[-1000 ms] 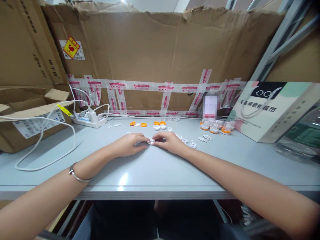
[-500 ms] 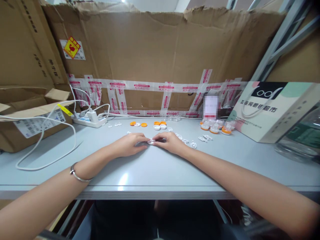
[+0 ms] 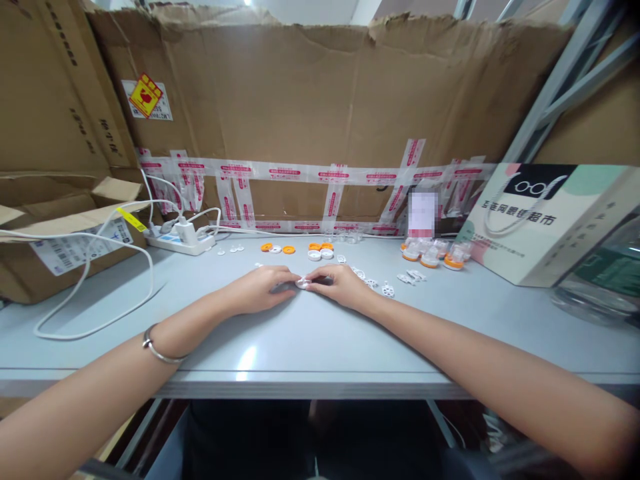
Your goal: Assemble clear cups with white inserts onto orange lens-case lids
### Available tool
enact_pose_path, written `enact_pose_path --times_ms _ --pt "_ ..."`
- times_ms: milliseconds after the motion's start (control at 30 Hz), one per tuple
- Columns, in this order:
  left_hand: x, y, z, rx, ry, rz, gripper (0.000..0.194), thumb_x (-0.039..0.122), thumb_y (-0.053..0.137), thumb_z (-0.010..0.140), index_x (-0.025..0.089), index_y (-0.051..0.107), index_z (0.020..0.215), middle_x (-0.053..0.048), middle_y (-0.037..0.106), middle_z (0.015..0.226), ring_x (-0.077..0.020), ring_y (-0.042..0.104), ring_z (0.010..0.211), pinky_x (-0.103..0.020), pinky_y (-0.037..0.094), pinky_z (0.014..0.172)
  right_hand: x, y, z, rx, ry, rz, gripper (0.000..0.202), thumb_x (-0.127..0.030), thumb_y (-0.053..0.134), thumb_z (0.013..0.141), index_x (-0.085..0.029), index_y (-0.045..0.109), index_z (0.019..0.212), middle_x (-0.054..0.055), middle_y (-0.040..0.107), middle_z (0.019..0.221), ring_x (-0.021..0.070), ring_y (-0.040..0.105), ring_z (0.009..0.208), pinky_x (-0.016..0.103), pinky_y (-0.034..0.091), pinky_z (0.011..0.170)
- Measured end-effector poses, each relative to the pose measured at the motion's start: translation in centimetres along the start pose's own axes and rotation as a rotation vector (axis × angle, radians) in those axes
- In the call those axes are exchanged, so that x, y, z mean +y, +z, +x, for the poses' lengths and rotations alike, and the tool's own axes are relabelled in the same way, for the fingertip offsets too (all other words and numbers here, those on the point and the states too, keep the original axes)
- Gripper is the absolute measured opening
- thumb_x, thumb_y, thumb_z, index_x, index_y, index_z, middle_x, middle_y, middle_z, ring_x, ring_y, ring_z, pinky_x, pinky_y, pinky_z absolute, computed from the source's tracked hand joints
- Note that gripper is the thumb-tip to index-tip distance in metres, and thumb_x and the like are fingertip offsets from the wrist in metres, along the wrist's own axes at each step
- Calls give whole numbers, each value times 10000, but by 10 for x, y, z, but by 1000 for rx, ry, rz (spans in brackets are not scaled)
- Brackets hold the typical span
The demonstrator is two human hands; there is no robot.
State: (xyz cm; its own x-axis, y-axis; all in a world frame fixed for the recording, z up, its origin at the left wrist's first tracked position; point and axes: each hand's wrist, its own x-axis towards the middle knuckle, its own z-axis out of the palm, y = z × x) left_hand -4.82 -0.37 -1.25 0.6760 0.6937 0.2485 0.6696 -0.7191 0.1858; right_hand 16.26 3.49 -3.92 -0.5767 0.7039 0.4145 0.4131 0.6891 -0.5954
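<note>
At far left, a white power strip (image 3: 177, 241) lies against the taped cardboard wall (image 3: 310, 113). On the grey table (image 3: 310, 340), the left hand (image 3: 260, 288) and right hand (image 3: 340, 283) meet fingertip to fingertip at the middle, both pinching a small clear plastic piece (image 3: 301, 283) that rests on the tabletop. Orange and white rings (image 3: 320, 251) lie just beyond. Orange-based clear parts (image 3: 433, 253) cluster far right, beside a printed box (image 3: 545, 220).

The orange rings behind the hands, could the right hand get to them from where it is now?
Probably yes. The orange rings lie flat on the table just beyond the right hand, with bare tabletop between. That hand, with the left hand, is pinching a small clear part, so its fingers aren't free.
</note>
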Motion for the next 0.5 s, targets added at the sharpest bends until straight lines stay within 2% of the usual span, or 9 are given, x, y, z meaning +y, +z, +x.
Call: enact_pose_path --times_ms 500 --pt "-3 2 -1 -12 18 29 324 262 404 890 235 557 1174 -47 616 965 -163 577 831 -262 414 752 0 0 1 14 -41 -31 153 -299 631 755 -192 712 828 49 722 848 185 653 803 291 502 733"
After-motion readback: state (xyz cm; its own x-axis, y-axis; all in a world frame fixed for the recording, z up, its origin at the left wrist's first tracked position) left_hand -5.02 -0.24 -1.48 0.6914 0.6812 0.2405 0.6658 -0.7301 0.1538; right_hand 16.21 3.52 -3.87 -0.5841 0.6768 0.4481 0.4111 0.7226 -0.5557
